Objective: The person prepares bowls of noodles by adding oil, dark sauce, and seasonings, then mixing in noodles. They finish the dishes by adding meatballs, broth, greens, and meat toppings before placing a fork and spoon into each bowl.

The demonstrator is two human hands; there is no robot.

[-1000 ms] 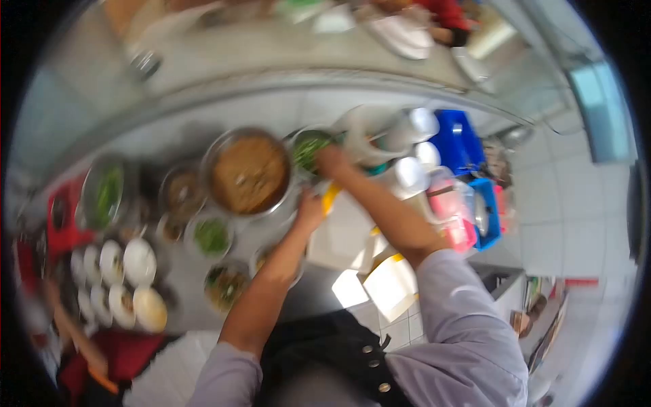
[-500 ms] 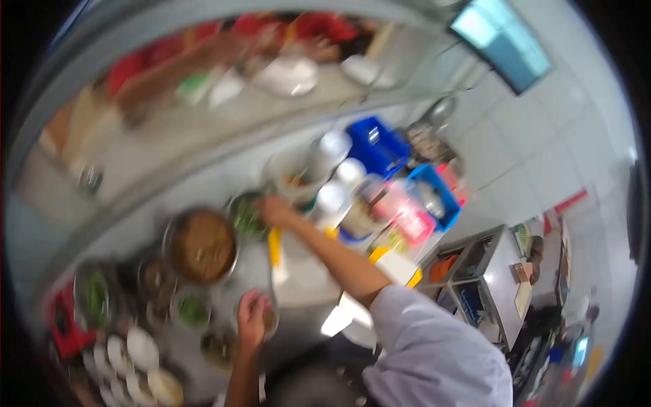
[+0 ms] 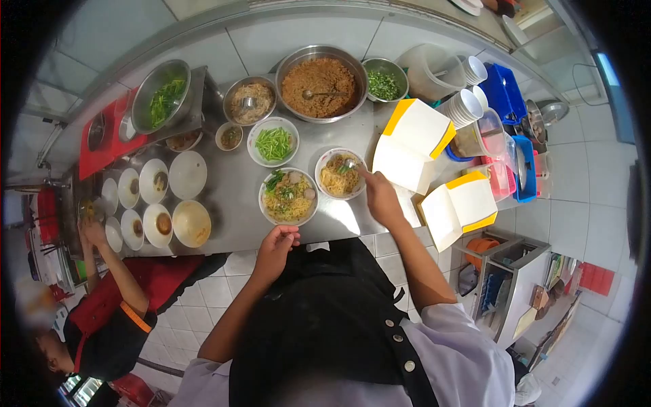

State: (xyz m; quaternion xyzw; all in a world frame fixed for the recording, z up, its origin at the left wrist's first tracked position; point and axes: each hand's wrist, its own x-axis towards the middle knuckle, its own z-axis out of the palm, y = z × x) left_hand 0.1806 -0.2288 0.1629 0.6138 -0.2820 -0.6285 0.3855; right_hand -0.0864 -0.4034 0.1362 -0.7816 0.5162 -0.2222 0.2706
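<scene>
Nearest to the camera, the left hand [image 3: 277,245] hangs at the front edge of the steel counter [image 3: 230,197] with its fingers curled loosely; it holds nothing and touches no dish. Just beyond it stands a noodle bowl with greens and meatballs [image 3: 289,196]. The right hand [image 3: 380,197] reaches over the counter and pinches a spoon [image 3: 348,165] between the fingers, with the spoon's end over a second noodle bowl [image 3: 340,174], which stands just beside the first one, to its right. Right of this hand lie two open white takeaway boxes with yellow edges [image 3: 415,144], one near the counter's corner and the other farther back. Behind the noodle bowls is a white bowl of cut green beans [image 3: 273,142]. At the back of the counter stand a big steel bowl of brown minced meat [image 3: 321,80], a small steel bowl of chopped green herbs [image 3: 384,83] and a steel bowl with pale shreds [image 3: 249,100]. Far left, another person in red [image 3: 112,298] has a hand beside a group of small white bowls [image 3: 157,203].
</scene>
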